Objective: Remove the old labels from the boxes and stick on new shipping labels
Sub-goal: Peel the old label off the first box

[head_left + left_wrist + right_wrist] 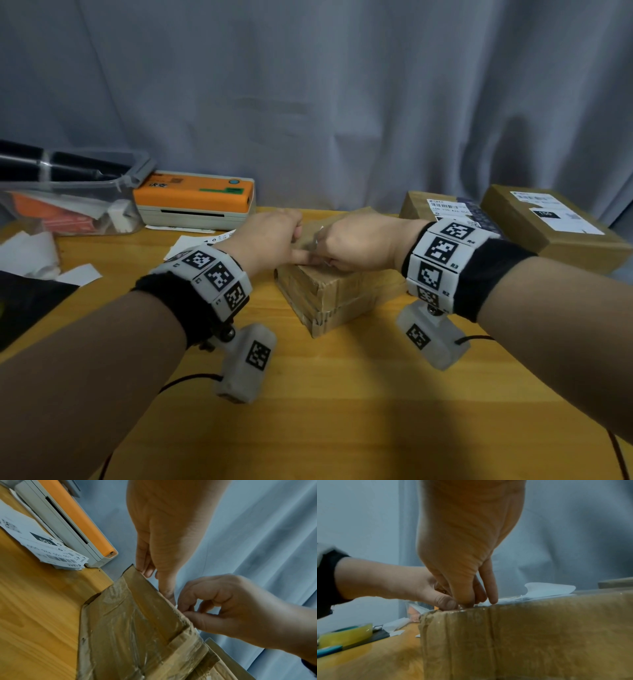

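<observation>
A tape-wrapped cardboard box (329,298) (133,628) (530,635) sits mid-table. On its top lies a white old label (547,589) whose far edge curls up. My right hand (342,250) (188,612) (469,599) pinches the label's near edge at the box's near-left corner, fingers curled. My left hand (284,246) (164,588) (443,600) rests beside it, its thumb and fingertips pressing on the box top. The pinch point is hidden behind both hands in the head view.
An orange label printer (195,198) (77,520) stands at the back left, printed labels (42,545) in front of it. A clear bin (68,202) and paper scraps (30,253) lie left. Two labelled boxes (442,205) (555,226) stand back right. A tape roll (347,635) lies left.
</observation>
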